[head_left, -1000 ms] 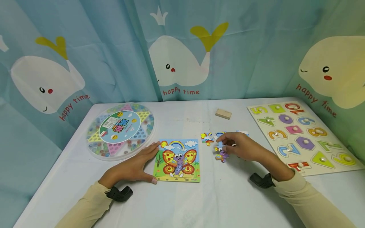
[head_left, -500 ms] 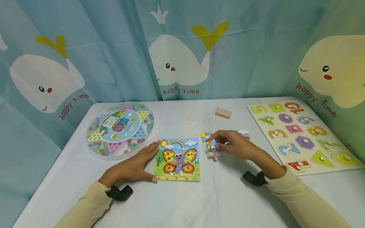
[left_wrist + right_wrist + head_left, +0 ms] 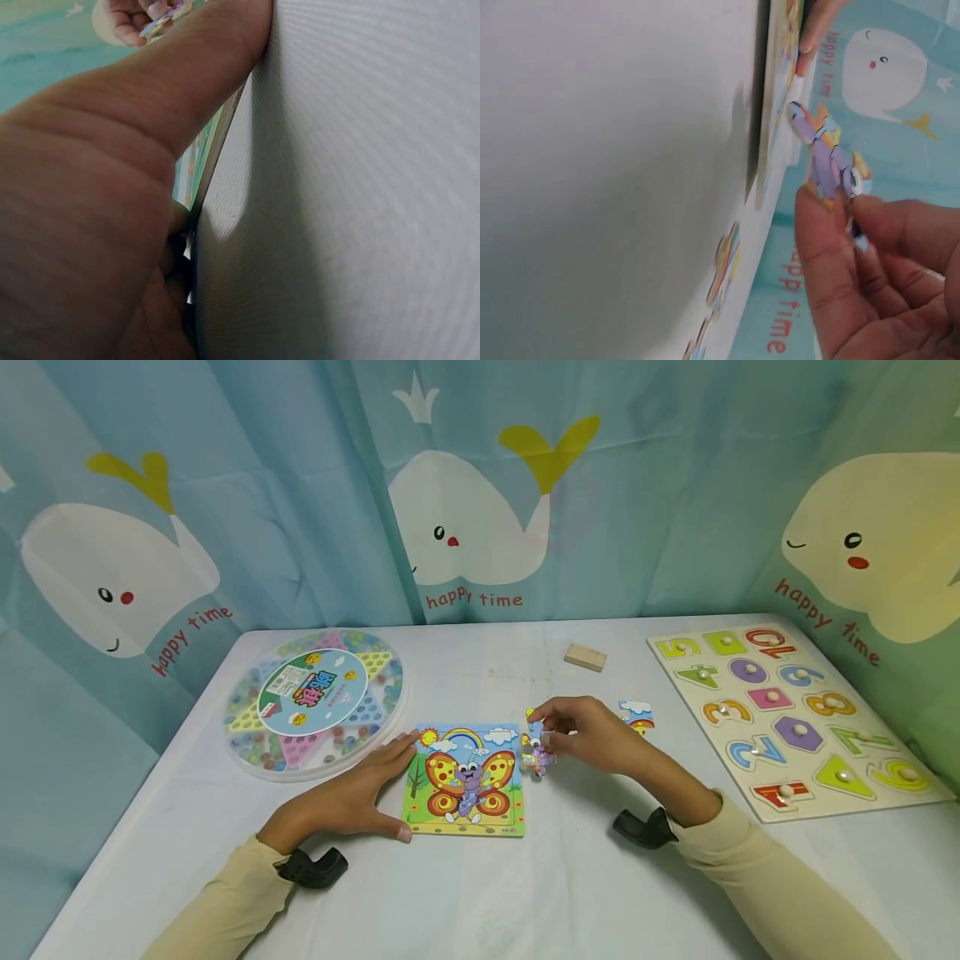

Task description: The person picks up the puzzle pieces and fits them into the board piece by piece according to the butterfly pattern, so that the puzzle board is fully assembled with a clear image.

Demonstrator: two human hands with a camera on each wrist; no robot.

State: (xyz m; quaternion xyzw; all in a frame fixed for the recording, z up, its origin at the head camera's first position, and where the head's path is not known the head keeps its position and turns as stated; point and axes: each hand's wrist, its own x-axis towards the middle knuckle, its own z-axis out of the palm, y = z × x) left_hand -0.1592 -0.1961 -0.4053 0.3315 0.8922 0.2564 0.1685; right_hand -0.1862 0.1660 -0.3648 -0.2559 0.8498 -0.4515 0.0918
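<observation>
The right hand (image 3: 596, 739) pinches a purple puzzle piece (image 3: 540, 763) just off the three o'clock side of the butterfly board (image 3: 463, 782). The left hand (image 3: 351, 799), thumb spread apart from its fingers, touches the board at nine o'clock. A rainbow-printed piece (image 3: 637, 715) lies on the bench (image 3: 480, 897) between two and three o'clock from the board.

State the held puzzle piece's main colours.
The puzzle piece shows purple, blue and yellow-orange, clearest in the right wrist view.
</observation>
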